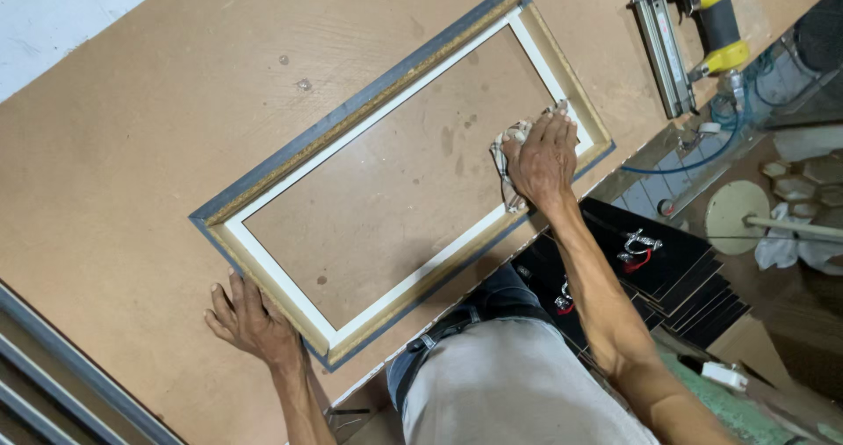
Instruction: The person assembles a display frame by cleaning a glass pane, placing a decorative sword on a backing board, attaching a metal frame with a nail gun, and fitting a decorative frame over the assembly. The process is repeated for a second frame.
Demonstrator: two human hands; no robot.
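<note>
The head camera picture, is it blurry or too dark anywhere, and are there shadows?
In the head view, light is even and soft, with no strong glare. The frame and both hands look sharp; the right hand on the cloth casts only a faint shadow, as does the left hand. The nail gun is clear too. The lower right corner, below the table, is dimmer and cluttered.
</note>
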